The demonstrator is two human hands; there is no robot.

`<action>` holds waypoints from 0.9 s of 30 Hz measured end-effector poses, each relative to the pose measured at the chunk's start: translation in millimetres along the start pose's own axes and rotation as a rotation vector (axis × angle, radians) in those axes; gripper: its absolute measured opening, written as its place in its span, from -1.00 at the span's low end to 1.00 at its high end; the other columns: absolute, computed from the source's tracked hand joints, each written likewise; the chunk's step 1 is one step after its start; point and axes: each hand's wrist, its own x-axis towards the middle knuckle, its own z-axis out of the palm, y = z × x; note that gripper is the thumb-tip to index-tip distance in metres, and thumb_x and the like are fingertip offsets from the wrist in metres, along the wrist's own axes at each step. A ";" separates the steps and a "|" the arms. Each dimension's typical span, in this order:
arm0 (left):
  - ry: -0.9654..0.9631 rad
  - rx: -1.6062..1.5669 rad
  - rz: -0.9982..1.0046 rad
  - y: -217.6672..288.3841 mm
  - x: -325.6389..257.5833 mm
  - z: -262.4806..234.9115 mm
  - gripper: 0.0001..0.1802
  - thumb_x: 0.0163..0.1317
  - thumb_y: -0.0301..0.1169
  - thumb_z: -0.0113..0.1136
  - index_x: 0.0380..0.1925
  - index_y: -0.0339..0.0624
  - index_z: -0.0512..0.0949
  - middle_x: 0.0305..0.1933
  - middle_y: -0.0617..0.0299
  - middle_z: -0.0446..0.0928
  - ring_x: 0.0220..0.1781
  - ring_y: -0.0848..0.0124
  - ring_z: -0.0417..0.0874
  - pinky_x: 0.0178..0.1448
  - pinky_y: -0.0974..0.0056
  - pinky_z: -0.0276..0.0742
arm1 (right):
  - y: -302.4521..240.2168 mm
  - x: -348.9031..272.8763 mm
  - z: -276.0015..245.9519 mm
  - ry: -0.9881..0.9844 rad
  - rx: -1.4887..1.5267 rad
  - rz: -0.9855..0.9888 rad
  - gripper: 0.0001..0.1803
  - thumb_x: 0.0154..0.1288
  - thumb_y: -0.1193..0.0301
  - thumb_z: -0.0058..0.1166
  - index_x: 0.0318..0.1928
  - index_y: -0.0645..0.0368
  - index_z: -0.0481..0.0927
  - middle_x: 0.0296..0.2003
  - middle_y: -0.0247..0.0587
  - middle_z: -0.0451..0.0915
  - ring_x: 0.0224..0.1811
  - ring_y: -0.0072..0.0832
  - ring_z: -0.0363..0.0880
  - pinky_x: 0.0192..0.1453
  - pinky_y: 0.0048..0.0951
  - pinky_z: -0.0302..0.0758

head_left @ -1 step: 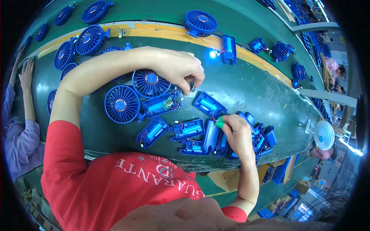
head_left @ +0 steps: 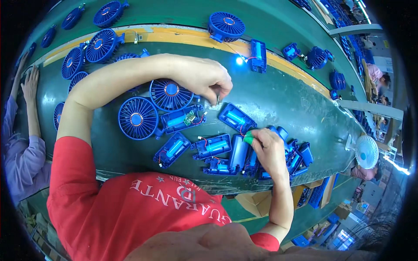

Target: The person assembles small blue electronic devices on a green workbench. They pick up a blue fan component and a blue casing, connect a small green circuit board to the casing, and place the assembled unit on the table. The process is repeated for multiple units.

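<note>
My left hand [head_left: 211, 80] reaches over the bench with its fingertips pinched; a thin, small piece shows below them, too little to name. Beneath it lies a blue handle housing [head_left: 180, 119] with a battery and a green circuit board [head_left: 190, 117]. My right hand [head_left: 270, 150], green tape [head_left: 248, 138] round a fingertip, is closed at the lower end of another housing [head_left: 236, 116] holding a bright blue battery. A red wire [head_left: 241, 129] runs to those fingertips; what they grip is hidden. Two round blue fans [head_left: 137, 118] sit left of the circuit board.
Several battery housings [head_left: 213, 146] lie close together near me. Across the yellow strip [head_left: 187, 34] are more fans [head_left: 227, 26]. A lit lamp [head_left: 240, 61] glows beside a wired housing [head_left: 258, 55]. At far left rests another person's hand [head_left: 30, 85]; a white fan [head_left: 366, 152] stands at right.
My left hand has shifted very slightly right, its fingertips a little farther from the circuit board's connector. My right hand stays nearly in place.
</note>
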 end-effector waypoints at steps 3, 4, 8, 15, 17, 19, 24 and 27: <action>0.110 -0.214 -0.126 5.0 -1.1 -7.6 -0.82 0.14 -0.41 0.30 -0.38 -0.23 0.50 -0.48 0.25 0.47 -0.41 0.37 0.49 -0.32 0.28 0.38 | 3.9 4.1 -1.6 0.094 -0.122 -0.001 -0.74 0.10 0.43 0.26 -0.19 0.17 0.54 -0.45 -0.12 0.63 -0.46 -0.15 0.60 -0.30 -0.19 0.49; 0.164 -0.264 -0.183 4.2 -1.2 -10.7 -0.82 0.17 -0.39 0.28 -0.39 -0.22 0.47 -0.51 0.30 0.44 -0.44 0.48 0.44 -0.35 0.34 0.35 | 2.2 9.0 -4.1 0.151 -0.152 0.031 -0.76 0.11 0.44 0.26 -0.20 0.17 0.54 -0.45 -0.12 0.63 -0.46 -0.14 0.60 -0.30 -0.18 0.49; 0.423 -0.328 -0.229 -18.6 0.4 -16.7 -0.82 0.23 -0.45 0.21 -0.38 -0.17 0.37 -0.49 0.37 0.46 -0.42 0.64 0.45 -0.35 0.48 0.35 | 16.7 39.4 -6.6 0.374 0.004 0.057 -0.77 0.17 0.50 0.19 -0.15 0.24 0.52 -0.34 -0.06 0.65 -0.33 -0.23 0.64 -0.23 -0.29 0.52; 0.551 -0.497 -0.393 -35.5 1.0 -29.4 -0.79 0.19 -0.39 0.32 -0.35 -0.17 0.46 -0.35 0.31 0.58 -0.31 0.62 0.53 -0.24 0.50 0.40 | 34.9 97.8 12.6 0.469 1.180 0.229 -0.86 0.35 0.49 0.01 -0.11 0.24 0.51 -0.17 -0.19 0.62 -0.11 -0.48 0.57 0.03 -0.46 0.44; 0.557 -0.597 -0.387 -33.9 0.5 -31.3 -0.78 0.20 -0.32 0.33 -0.32 -0.17 0.50 -0.33 0.29 0.61 -0.33 0.62 0.51 -0.26 0.49 0.39 | 28.1 108.6 10.1 0.383 1.184 0.241 -0.85 0.39 0.47 -0.04 -0.12 0.24 0.53 -0.25 -0.20 0.63 -0.18 -0.51 0.58 -0.04 -0.51 0.45; 0.562 -0.738 -0.353 -31.4 -0.7 -32.6 -0.76 0.22 -0.26 0.32 -0.29 -0.17 0.55 -0.30 0.27 0.63 -0.37 0.62 0.49 -0.28 0.50 0.38 | 17.4 118.2 1.4 0.233 1.129 0.296 -0.84 0.39 0.47 -0.05 -0.12 0.25 0.55 -0.30 -0.23 0.63 -0.21 -0.53 0.58 -0.06 -0.52 0.45; 0.412 -0.899 -0.306 -23.3 -2.2 -34.3 -0.72 0.23 -0.19 0.30 -0.27 -0.17 0.58 -0.27 0.31 0.65 -0.45 0.67 0.44 -0.40 0.57 0.30 | 12.0 129.6 12.2 0.169 1.020 0.256 -0.76 0.33 0.56 0.10 -0.01 0.32 0.55 -0.21 -0.21 0.66 -0.14 -0.54 0.61 0.02 -0.55 0.49; 0.392 -0.938 -0.276 -23.4 -1.7 -31.6 -0.70 0.20 -0.27 0.33 -0.16 -0.18 0.54 -0.27 0.36 0.64 -0.45 0.68 0.45 -0.41 0.58 0.31 | -0.4 130.5 15.7 0.244 1.050 0.164 -0.79 0.36 0.57 0.05 -0.03 0.34 0.55 -0.20 -0.23 0.66 -0.16 -0.60 0.60 -0.04 -0.58 0.50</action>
